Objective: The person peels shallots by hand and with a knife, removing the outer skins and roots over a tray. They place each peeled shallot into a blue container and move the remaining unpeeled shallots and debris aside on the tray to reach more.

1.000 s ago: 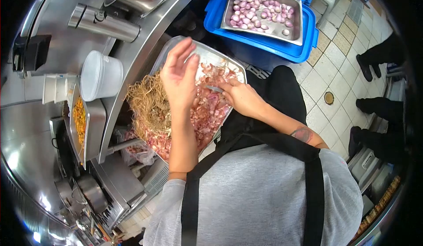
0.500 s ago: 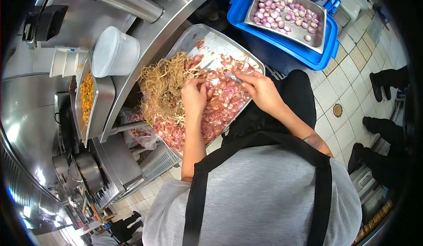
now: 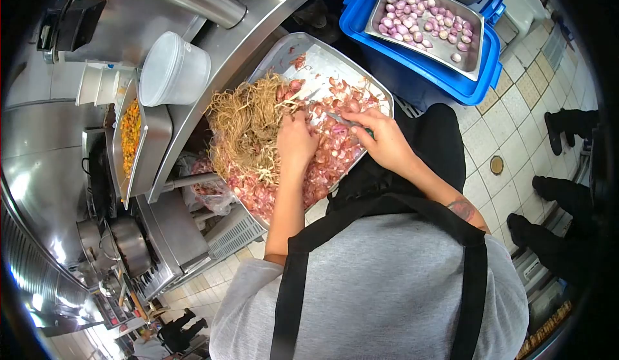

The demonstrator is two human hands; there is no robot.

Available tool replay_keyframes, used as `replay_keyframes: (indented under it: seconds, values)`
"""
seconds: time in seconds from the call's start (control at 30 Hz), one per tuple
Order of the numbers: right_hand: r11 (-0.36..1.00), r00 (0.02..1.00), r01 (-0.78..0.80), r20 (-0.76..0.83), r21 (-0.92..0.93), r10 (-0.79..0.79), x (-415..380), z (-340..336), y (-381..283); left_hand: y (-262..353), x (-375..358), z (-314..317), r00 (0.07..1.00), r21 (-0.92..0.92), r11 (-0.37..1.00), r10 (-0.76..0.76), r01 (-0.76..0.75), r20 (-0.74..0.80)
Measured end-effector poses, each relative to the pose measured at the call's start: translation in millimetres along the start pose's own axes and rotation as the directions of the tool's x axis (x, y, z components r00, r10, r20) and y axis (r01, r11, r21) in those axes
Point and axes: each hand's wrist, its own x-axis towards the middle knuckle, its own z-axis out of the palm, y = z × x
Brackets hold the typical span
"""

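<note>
"Two hands, listed separately?"

"Yes. Right hand (image 3: 387, 142): closed around a small knife (image 3: 342, 120), blade towards the left hand (image 3: 298, 142). Left hand: fingers bent down at the heap; whether they grip a piece, I cannot tell."

"The unpeeled shallots (image 3: 290, 89)?"

"Reddish-brown, dry-skinned, clustered in the large metal tray (image 3: 316, 60), beside a tangle of tan, stringy roots (image 3: 242, 118). Loose papery skins (image 3: 329, 160), pink to copper, spread around them."

"And the peeled shallots (image 3: 406, 24)?"

"Several dozen, glossy, purple and white, in a smaller steel tray (image 3: 478, 63) on a blue lid (image 3: 491, 79)."

"Surface and room?"

"One steel tabletop (image 3: 222, 70), curved in this view, beside the large tray, with a lidded white tub (image 3: 174, 70). Pale floor tiles (image 3: 480, 137); one round drain cover (image 3: 496, 164); dark-trousered legs (image 3: 558, 192) at the right."
</note>
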Motion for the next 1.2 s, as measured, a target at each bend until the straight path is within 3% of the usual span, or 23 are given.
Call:
replay_keyframes:
  seconds: [0.13,0.23,0.33,0.4,0.43,0.53,0.57,0.67,0.8,0.9,1.0,1.1,1.2]
  values:
    - [0.999,0.999,-0.030,0.028,0.045,0.029,-1.8,-1.0,-3.8,-3.3,-0.8,8.0,0.993,0.003,0.997,0.071,-0.071,-0.097]
    - [1.000,1.000,-0.014,0.026,0.026,0.013,-0.6,-1.5,-4.2,-17.2,-9.2,-6.4,0.986,-0.361,0.931,0.001,-0.061,-0.164]
    - [0.933,0.986,-0.152,0.121,0.327,0.118,1.3,12.3,-6.3,-26.9,-28.9,-22.7,0.951,-0.786,0.612,-0.289,0.092,-0.113]
    - [0.904,0.959,-0.221,0.249,0.366,0.133,4.4,28.0,-1.7,-39.0,-41.2,-28.2,0.911,-0.920,0.384,-0.403,0.075,-0.094]
    - [0.888,0.940,-0.256,0.312,0.382,0.137,6.1,35.3,-1.4,-54.0,-48.1,-23.1,0.909,-0.930,0.364,-0.403,0.055,-0.104]
    - [0.519,0.722,-0.669,0.630,0.532,0.285,13.3,56.1,-12.0,-62.3,-59.0,-18.2,0.882,-0.999,0.039,-0.470,0.015,-0.005]
    - [0.527,0.718,-0.666,0.644,0.528,0.263,15.2,67.4,-12.2,-61.8,-61.3,-18.1,0.885,-0.998,-0.058,-0.463,0.020,0.045]
    - [0.450,0.663,-0.729,0.696,0.517,0.275,21.2,90.1,-19.0,-59.8,-63.4,-21.8,0.913,-0.982,-0.178,-0.385,0.071,0.136]
    - [0.441,0.645,-0.741,0.717,0.506,0.262,31.9,104.0,-18.6,-62.6,-62.5,-20.3,0.910,-0.982,-0.161,-0.386,0.095,0.151]
    - [0.415,0.624,-0.758,0.744,0.503,0.238,37.6,103.8,-21.9,-68.6,-64.5,-18.0,0.907,-0.987,-0.073,-0.390,0.140,0.158]
    - [0.417,0.633,-0.748,0.743,0.516,0.218,39.5,105.7,-19.8,-62.6,-63.7,-18.3,0.881,-0.994,-0.016,-0.461,0.111,0.106]
    - [0.481,0.651,-0.725,0.717,0.492,0.249,38.5,105.6,-21.9,-50.5,-63.7,-20.7,0.879,-0.965,0.246,-0.475,0.087,-0.042]
    - [0.464,0.631,-0.743,0.737,0.483,0.243,40.3,103.7,-21.4,-54.1,-63.3,-10.9,0.877,-0.968,0.250,-0.472,0.035,-0.090]
